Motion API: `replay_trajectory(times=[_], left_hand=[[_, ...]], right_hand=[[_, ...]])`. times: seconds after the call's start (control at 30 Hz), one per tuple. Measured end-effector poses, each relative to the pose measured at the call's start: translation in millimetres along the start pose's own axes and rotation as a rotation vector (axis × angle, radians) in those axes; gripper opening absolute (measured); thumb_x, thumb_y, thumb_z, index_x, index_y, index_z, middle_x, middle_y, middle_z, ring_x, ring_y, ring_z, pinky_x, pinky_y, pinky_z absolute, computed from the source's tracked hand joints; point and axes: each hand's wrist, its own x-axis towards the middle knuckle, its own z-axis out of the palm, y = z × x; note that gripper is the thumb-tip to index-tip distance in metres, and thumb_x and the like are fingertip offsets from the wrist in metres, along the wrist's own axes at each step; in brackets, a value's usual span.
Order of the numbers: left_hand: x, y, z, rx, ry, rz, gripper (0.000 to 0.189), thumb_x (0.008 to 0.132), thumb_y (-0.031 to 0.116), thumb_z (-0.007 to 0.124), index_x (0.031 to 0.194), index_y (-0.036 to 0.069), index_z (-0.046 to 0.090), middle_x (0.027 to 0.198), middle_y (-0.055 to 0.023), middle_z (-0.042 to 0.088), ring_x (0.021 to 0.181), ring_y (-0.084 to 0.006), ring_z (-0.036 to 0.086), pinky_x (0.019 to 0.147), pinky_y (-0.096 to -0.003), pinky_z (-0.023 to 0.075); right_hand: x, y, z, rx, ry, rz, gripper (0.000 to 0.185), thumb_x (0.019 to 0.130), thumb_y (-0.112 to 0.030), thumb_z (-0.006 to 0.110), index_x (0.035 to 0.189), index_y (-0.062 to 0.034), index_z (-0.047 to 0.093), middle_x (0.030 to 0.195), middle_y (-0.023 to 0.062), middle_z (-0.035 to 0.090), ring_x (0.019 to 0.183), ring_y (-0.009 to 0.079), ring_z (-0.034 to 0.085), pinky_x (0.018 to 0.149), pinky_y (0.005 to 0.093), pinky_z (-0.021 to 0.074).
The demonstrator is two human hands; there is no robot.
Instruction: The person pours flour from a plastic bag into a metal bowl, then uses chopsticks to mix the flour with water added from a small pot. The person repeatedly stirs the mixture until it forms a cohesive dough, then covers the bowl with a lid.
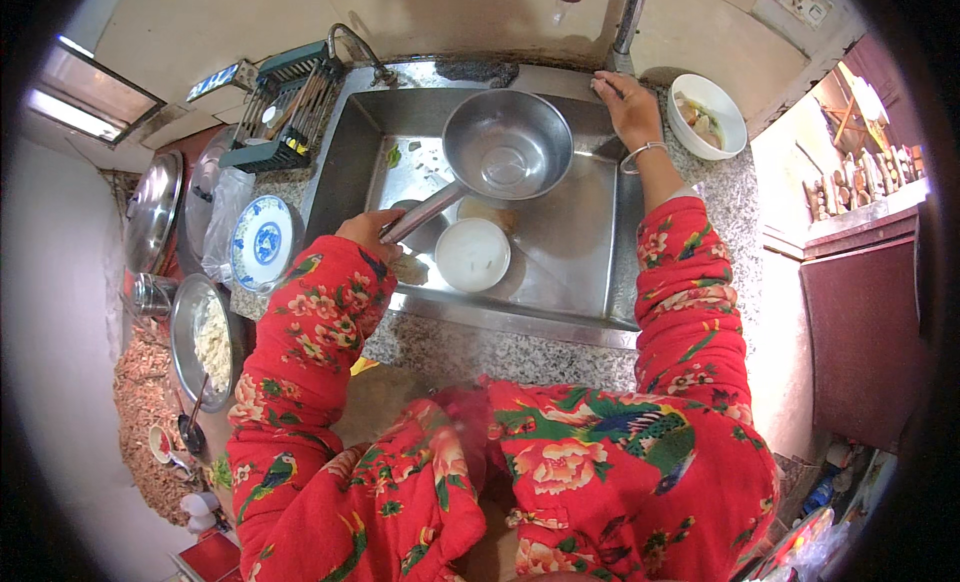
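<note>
My left hand (367, 233) is closed around the handle of a metal saucepan (508, 145), held over the stainless steel sink (577, 244). A little clear liquid seems to lie in the pan. Below the pan, a white bowl (472, 255) with whitish liquid rests in the sink, and a bit of green leaf (394, 156) lies at the left of the basin. My right hand (628, 109) is at the sink's back right corner, beside the base of an upright metal pipe (631, 15); its fingertips are bent, and whether they grip something is unclear.
Right of the sink stands a white bowl of food (706, 116). To the left are a green dish rack (274, 116), a blue-and-white plate (264, 240) and a metal basin (184, 342) holding a pale doughy mass. A thin curved faucet (356, 41) rises at the back left.
</note>
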Motion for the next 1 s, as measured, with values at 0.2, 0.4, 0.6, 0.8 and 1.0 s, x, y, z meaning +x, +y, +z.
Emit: replay_trajectory(times=[0.2, 0.4, 0.6, 0.8, 1.0], left_hand=[[-6, -5, 4, -0.033, -0.017, -0.02, 0.055, 0.064, 0.013, 0.065, 0.115, 0.007, 0.046, 0.098, -0.0157, 0.057, 0.089, -0.0227, 0.057, 0.079, -0.0294, 0.0424], [-11, -5, 8, 0.02, -0.069, 0.016, 0.053, 0.064, 0.015, 0.064, 0.114, 0.01, 0.048, 0.097, -0.0156, 0.058, 0.088, -0.0249, 0.058, 0.078, -0.0318, 0.0438], [-18, -5, 17, -0.082, -0.094, 0.004, 0.048, 0.065, 0.025, 0.065, 0.109, 0.012, 0.052, 0.093, -0.0145, 0.059, 0.085, -0.026, 0.058, 0.076, -0.035, 0.0447], [-63, -34, 19, -0.091, -0.007, 0.129, 0.031, 0.069, 0.018, 0.06, 0.099, 0.011, 0.055, 0.086, -0.0129, 0.057, 0.083, -0.0283, 0.055, 0.073, -0.0383, 0.0425], [-153, -74, 3, -0.182, 0.189, 0.012, 0.046, 0.067, 0.012, 0.058, 0.112, 0.012, 0.047, 0.1, -0.014, 0.055, 0.091, -0.0296, 0.054, 0.079, -0.0384, 0.042]], right_hand=[[2, -2, -2, 0.059, -0.037, 0.05, 0.025, 0.077, -0.024, 0.057, 0.095, -0.0067, 0.06, 0.093, 0.0156, 0.058, 0.088, 0.0276, 0.055, 0.077, 0.0321, 0.0418], [6, 8, -3, -0.066, -0.006, -0.1, 0.023, 0.077, -0.023, 0.056, 0.094, -0.0078, 0.061, 0.098, 0.0129, 0.058, 0.09, 0.0273, 0.054, 0.079, 0.0319, 0.0412], [22, 25, -6, -0.233, 0.027, -0.341, 0.025, 0.077, -0.03, 0.053, 0.091, -0.0123, 0.064, 0.099, 0.0123, 0.057, 0.094, 0.028, 0.051, 0.085, 0.0349, 0.0367], [43, 28, 10, -0.436, 0.128, -0.279, 0.022, 0.076, -0.023, 0.058, 0.087, -0.0052, 0.064, 0.097, 0.0162, 0.057, 0.089, 0.0272, 0.054, 0.08, 0.0322, 0.0408], [-15, -40, 6, 0.053, 0.218, 0.155, 0.031, 0.078, -0.019, 0.056, 0.103, -0.0005, 0.054, 0.092, 0.0157, 0.058, 0.079, 0.0235, 0.057, 0.066, 0.0317, 0.0477]])
